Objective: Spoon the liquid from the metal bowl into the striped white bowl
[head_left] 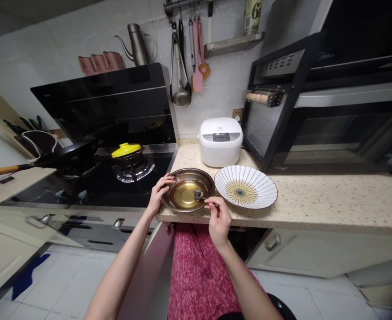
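Observation:
A wide metal bowl with amber liquid in its bottom stands at the front edge of the counter. My left hand grips its left rim, fingers reaching over the edge. Between the thumb and fingers of my right hand is a metal spoon. Its head dips inside the bowl at the right side, at the liquid; most of its handle is hidden by my fingers. Just right of the bowl lies a white striped plate with a yellowish centre and nothing on it.
A white rice cooker stands behind the plate. Left is a gas stove with a yellow-lidded pot and a wok with a wooden handle. An oven stands right. Below the counter, a cabinet door hangs open.

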